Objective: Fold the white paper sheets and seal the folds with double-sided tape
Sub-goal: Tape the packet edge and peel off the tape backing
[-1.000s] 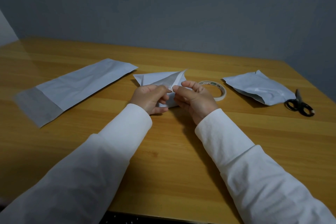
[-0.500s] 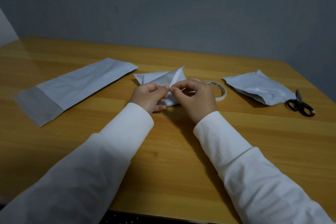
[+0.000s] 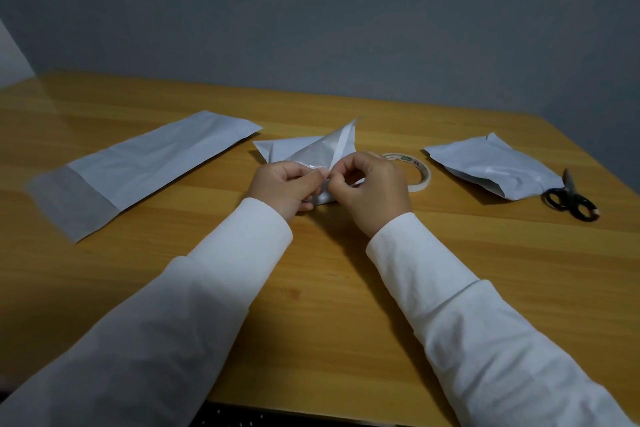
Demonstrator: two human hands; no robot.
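Head view, mid-frame: left hand (image 3: 289,184) and right hand (image 3: 372,189) meet fingertip to fingertip, both pinching the near edge of a folded white sheet (image 3: 304,153), whose pointed flap rises just above the grip. Tape roll (image 3: 414,172) lies just right of the right hand
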